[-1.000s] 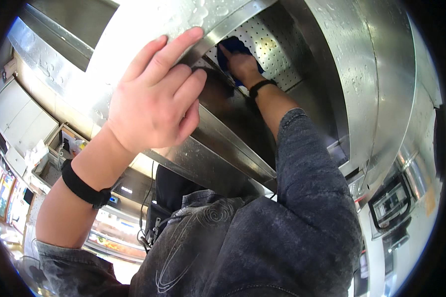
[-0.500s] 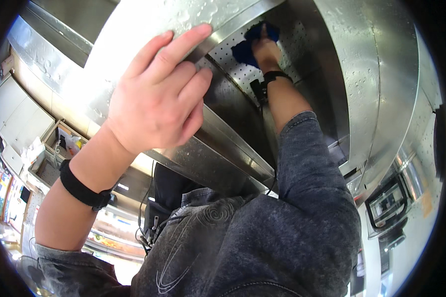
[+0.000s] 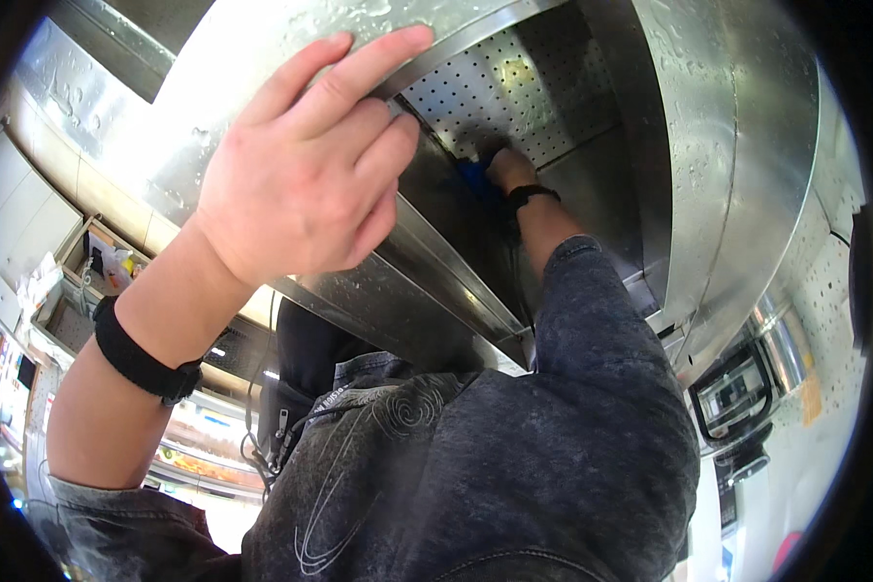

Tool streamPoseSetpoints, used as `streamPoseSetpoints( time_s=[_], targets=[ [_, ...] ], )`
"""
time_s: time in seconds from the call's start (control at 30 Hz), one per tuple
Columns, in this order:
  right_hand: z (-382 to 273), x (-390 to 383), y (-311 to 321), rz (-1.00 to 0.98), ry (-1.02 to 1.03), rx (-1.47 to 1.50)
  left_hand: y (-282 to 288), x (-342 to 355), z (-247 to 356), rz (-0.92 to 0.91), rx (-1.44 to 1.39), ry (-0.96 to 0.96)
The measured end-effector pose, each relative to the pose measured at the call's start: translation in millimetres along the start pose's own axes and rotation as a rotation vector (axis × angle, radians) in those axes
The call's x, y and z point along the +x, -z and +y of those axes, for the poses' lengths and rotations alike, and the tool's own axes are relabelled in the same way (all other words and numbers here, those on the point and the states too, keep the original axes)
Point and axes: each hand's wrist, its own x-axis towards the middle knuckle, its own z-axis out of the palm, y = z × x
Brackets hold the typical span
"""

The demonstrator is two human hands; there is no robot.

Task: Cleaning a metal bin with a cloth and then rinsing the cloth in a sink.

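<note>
My right hand (image 3: 512,171) reaches down into a deep stainless steel compartment, its fingers closed on a dark blue cloth (image 3: 475,177). It presses the cloth at the near end of a perforated metal plate (image 3: 514,82), close to the compartment's left wall; most of the cloth is in shadow or behind the hand. My left hand (image 3: 310,175) rests on the wet steel rim (image 3: 495,29) at the left of the opening. Two of its fingers lie stretched out on the metal, while the others bend at the rim's edge. It holds no loose object.
Broad steel counter surfaces with water drops (image 3: 694,126) surround the compartment. A steel appliance with a black-framed window (image 3: 737,393) stands at the right. To the left are pale cabinets (image 3: 19,194) and an open drawer with packages (image 3: 107,257). A thin cable (image 3: 252,427) hangs by my waist.
My right hand has drawn the blue cloth back toward me, from the far part of the perforated plate to its near end. My left hand stays on the rim.
</note>
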Motion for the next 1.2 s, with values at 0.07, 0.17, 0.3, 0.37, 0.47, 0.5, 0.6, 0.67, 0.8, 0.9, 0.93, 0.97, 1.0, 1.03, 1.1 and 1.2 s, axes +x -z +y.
streamPoseSetpoints(
  time_s=[0.07, 0.17, 0.3, 0.37, 0.47, 0.5, 0.6, 0.67, 0.8, 0.9, 0.93, 0.97, 1.0, 1.03, 1.1, 1.2],
  targets=[
    [2.6, 2.5, -17.0, -0.021, 0.168, 0.062, -1.1, 2.5, -1.5, -0.003, 0.002, -0.012],
    [8.6, 1.1, -10.8, 0.093, 0.287, 0.056, 1.0, 5.0, 3.3, -0.003, -0.001, -0.003],
    [10.1, -2.1, -6.5, 0.033, 0.152, 0.178, 5.9, 12.0, 7.7, -0.044, 0.075, 0.002],
    [23.0, 2.0, -23.0, 0.142, 0.199, -0.027, 8.6, 11.3, 6.1, -0.057, 0.097, 0.002],
    [12.9, -5.8, -13.7, 0.083, 0.110, -0.186, 4.1, 11.8, 7.1, -0.045, 0.084, -0.018],
    [1.2, -7.2, 0.6, 0.086, 0.108, -0.184, 2.0, 12.7, 3.9, -0.042, 0.085, -0.021],
    [-22.8, -46.3, 28.4, 0.162, 0.294, -0.055, 7.5, 11.4, 6.5, -0.061, 0.098, -0.018],
    [-26.0, -46.3, 27.7, 0.133, 0.220, -0.036, 7.6, 10.0, 5.2, -0.059, 0.098, -0.013],
    [7.2, 11.3, -33.4, 0.101, 0.028, -0.200, 5.1, 13.5, 5.6, -0.047, 0.092, -0.027],
    [-9.9, 3.9, -7.6, 0.243, 0.301, -0.249, 3.4, 10.6, 3.3, -0.037, 0.100, -0.039],
    [-14.0, -7.3, 10.3, 0.390, 0.385, -0.049, 7.4, 11.2, 5.7, -0.038, 0.101, -0.036],
    [-28.8, -16.3, 29.2, 0.514, 0.285, 0.053, 9.9, 10.4, 7.4, -0.036, 0.120, -0.036],
    [-44.1, -25.4, 56.0, 0.466, 0.107, 0.264, 6.9, 8.8, 6.3, -0.025, 0.111, -0.039],
    [-47.4, -39.6, 78.3, 0.444, -0.023, 0.391, 5.1, 8.0, 5.9, -0.012, 0.105, -0.051],
    [-32.0, -38.7, 87.5, 0.500, 0.005, 0.405, 3.4, 9.6, 6.3, -0.006, 0.113, -0.060],
    [-7.9, -73.4, 95.3, 0.389, -0.062, 0.372, 5.1, 5.6, 9.8, -0.022, 0.113, -0.077]
  ],
)
